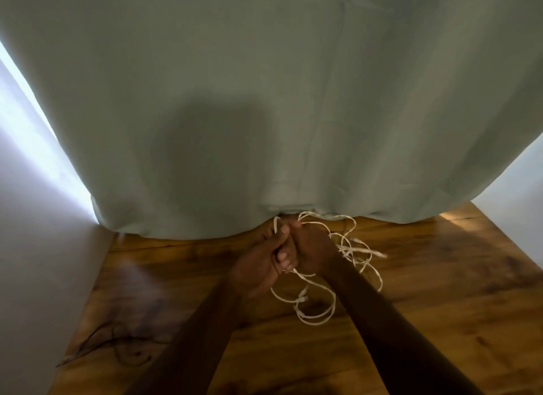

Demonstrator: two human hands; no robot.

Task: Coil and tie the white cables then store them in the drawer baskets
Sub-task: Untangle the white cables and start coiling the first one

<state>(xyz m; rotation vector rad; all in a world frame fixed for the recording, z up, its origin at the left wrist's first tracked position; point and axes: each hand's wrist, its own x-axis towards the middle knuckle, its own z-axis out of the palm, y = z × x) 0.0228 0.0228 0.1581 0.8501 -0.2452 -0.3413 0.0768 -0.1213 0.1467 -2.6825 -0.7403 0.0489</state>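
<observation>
Hands: your left hand (258, 265) and right hand (311, 247) both grip white cables (317, 303), fingers curled, near the green curtain (264, 100) above the wooden floor (440, 277).

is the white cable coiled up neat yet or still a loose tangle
Loose tangle: the white cable hangs in uneven loops from both hands, left hand and right hand, untied.

Matt grey-green cloth curtain (264, 100) – soft, faintly creased; wooden floor (440, 277) with a mild sheen; thin white cables (317, 315) – smooth plastic.
</observation>
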